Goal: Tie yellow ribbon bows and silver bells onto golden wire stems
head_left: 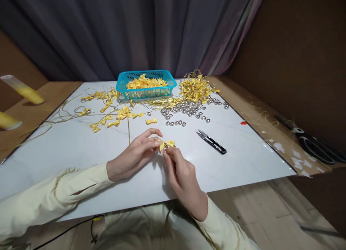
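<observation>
Together, left hand [138, 149] arched, right hand [183, 172] curled, both holding yellow bow [170, 143]

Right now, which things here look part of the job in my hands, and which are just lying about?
Likely the job:
- held bow
- loose bows
- gold cords
- silver beads
- basket
- snips

Probably lying about:
- scissors
- red scrap
- white scraps

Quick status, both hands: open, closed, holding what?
Left hand: closed, fingers pinching the yellow bow at its left end.
Right hand: closed on the same bow at its lower edge; exact pinch hidden.
</observation>
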Tool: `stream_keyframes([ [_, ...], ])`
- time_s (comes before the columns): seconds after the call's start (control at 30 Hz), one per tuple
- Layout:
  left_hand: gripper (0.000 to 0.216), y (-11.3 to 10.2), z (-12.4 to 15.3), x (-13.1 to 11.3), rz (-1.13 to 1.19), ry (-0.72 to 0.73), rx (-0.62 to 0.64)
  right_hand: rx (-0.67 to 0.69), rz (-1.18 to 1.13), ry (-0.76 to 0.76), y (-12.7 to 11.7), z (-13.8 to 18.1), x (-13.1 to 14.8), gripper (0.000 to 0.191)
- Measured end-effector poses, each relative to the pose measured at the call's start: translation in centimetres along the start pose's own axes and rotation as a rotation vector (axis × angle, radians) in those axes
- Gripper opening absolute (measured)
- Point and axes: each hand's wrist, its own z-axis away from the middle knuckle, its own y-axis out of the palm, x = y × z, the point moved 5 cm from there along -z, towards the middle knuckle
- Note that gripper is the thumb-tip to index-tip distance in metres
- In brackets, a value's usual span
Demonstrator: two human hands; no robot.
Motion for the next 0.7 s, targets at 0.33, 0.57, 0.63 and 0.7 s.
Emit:
stream_keyframes([
  [0.33, 0.016, 0.07, -0.03, 0.40, 0.101, -0.041, -0.050, -0.007, 0.029, -0.027, 0.01, -0.09, 0.05, 0.010],
  [0.57, 0.014, -0.08, -0.14, 0.64, 0.168, -0.056, -0.066, -0.010, -0.007, 0.001, 0.10, -0.06, -0.12, 0.010],
  [0.63, 0.013, -0.01, -0.11, 0.69, 0.196, -0.055, -0.051, -0.013, -0.035, 0.007, 0.03, -0.16, -0.05, 0.010],
  [0.7, 0.014, 0.14, -0.05, 0.76, 0.230, -0.058, -0.026, -0.014, -0.057, 0.010, -0.04, -0.25, 0.03, 0.011],
])
